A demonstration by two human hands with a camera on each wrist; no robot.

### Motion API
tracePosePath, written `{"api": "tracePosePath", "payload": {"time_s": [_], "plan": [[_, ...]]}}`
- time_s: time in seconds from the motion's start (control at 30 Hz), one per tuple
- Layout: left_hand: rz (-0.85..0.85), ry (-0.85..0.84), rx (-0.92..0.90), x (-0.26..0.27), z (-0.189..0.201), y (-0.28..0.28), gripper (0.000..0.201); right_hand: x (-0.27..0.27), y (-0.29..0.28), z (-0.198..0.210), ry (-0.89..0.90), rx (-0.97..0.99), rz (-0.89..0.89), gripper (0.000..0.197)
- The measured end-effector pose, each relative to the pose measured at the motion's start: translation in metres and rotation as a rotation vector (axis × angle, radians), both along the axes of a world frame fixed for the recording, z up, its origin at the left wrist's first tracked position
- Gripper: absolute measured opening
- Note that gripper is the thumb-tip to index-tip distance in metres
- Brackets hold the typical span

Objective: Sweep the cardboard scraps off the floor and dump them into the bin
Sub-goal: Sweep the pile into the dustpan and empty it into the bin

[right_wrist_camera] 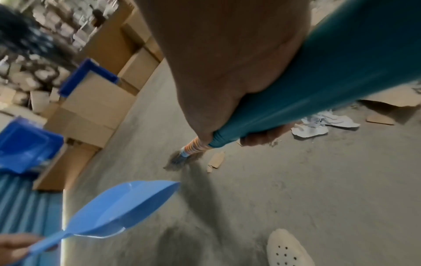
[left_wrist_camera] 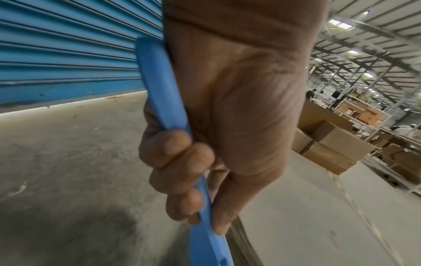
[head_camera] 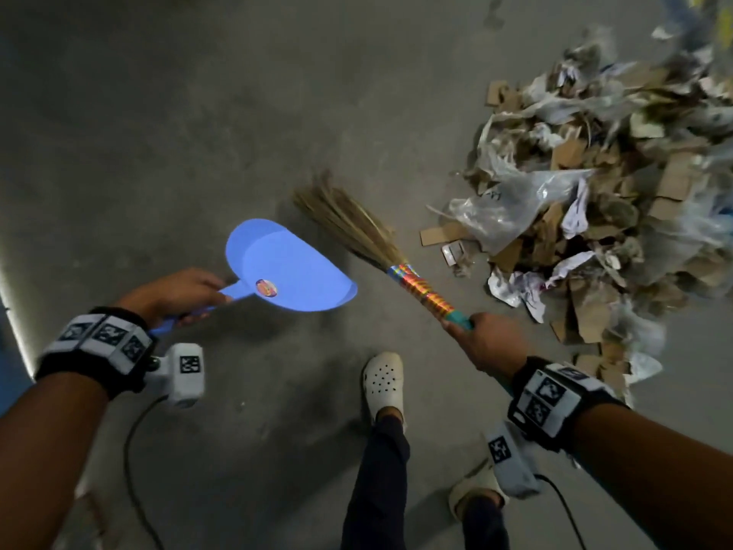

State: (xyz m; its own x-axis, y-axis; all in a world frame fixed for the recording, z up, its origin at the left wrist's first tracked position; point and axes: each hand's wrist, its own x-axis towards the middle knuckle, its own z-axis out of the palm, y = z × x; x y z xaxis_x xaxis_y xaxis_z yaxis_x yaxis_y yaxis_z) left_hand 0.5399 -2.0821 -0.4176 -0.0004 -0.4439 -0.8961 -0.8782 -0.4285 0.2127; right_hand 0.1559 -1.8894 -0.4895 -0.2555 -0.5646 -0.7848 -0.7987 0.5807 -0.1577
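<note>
Left fingers curl tight round the dustpan handle, thumb laid along its far side; the left hand carries the pan tilted, empty, above bare floor. Right hand is wrapped round the teal broom handle, a fingertip peeking under it in the right wrist view. The bristles fan out away from the person, past the pan's far lip; whether they touch the floor I cannot tell.

And the scraps? Heaped with plastic bags and crumpled paper toward the floor's right side, near the broom but apart from it, a few loose cardboard pieces straying at the heap's near edge.

So we're at the approach, tools in hand, nothing swept yet by the look of it. My read: the next move wants the pan's lip set flat on the floor beside the heap's edge and the bristles swung round behind the strays to pull them in; bags may snag and ride over the lip.

The head view alone shows the whole heap. The right wrist view alone shows blue crates on stacked boxes, one perhaps the bin. The left wrist view adds a blue shutter and distant shelving.
</note>
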Motion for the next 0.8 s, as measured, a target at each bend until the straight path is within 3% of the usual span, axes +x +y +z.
{"api": "tracePosePath", "payload": {"time_s": [0.17,0.3,0.47,0.67,0.8], "plan": [[-0.093,-0.084,0.088,-0.011,-0.048,-0.03,0.02,-0.042,0.052,-0.084,0.016,0.106,-0.102,0.05],[-0.193,-0.108,0.153,-0.049,-0.071,-0.055,0.019,-0.101,0.131,-0.093,0.11,0.102,-0.209,0.055],[-0.297,-0.011,0.181,-0.134,-0.099,-0.059,0.021,-0.167,0.239,-0.06,0.187,0.01,-0.382,0.081],[-0.364,0.081,0.058,-0.243,-0.111,-0.039,0.023,-0.203,0.339,0.019,0.256,-0.075,-0.664,0.059],[-0.441,0.093,0.025,-0.295,-0.099,-0.028,0.023,-0.214,0.368,0.052,0.229,-0.115,-0.692,0.046]]}}
